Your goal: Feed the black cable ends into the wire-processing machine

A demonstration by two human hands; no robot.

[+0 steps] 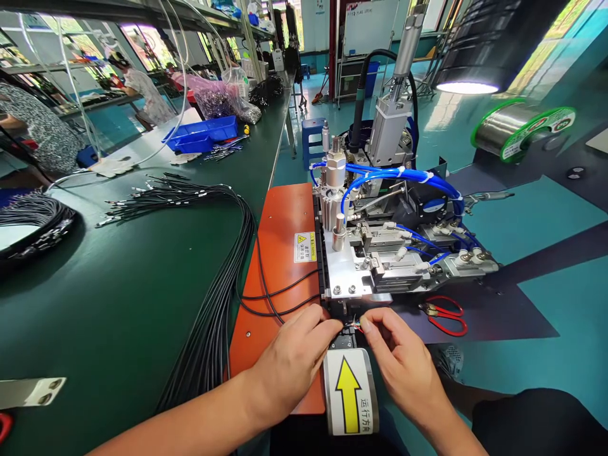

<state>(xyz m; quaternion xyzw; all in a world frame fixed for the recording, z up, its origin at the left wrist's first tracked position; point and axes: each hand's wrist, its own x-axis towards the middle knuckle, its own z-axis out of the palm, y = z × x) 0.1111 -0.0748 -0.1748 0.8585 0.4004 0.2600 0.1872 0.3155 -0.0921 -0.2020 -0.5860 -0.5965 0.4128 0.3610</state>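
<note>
My left hand [298,356] is closed in a pinch on a black cable [280,315], close to its stripped end. Thin coloured wires [354,325] fan out of that end, and my right hand [399,356] pinches them between thumb and forefinger. Both hands are at the front edge of a metal soldering machine [344,266] with blue air hoses. Just below the fingertips is a white plate with a yellow arrow [349,392]. More black cables [213,304] run in a thick bundle along the bench to the left of my left hand.
An orange base plate [285,215] lies beside the machine. Red-handled cutters [444,315] rest on the right. A solder spool [513,130] and a lamp [475,57] are at upper right. Blue bins [204,134] and a coil of cables [38,221] occupy the green bench; people sit beyond.
</note>
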